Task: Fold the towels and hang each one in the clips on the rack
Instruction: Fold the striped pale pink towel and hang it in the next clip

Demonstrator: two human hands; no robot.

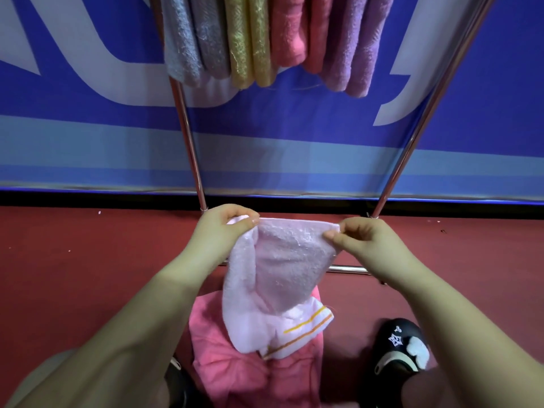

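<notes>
— Where is the pale pink towel (282, 260)?
— In the air below the rack (188, 136). The left hand (223, 228) and the right hand (362, 240) each pinch one top corner.

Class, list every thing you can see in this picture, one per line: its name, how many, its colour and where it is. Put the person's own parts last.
hanging towels: about eight, grey, yellow, pink, purple; on the rack, top.
rack: one, chrome; two slanting poles, low bar.
light pink towel: one, orange-striped end; held up, centre.
pink towel: one; below the held towel.
banner: one, blue and white; behind the rack.
floor: red.
shoe: one, black; lower right.
left hand: pinches the towel's top left corner.
right hand: pinches the top right corner.
</notes>
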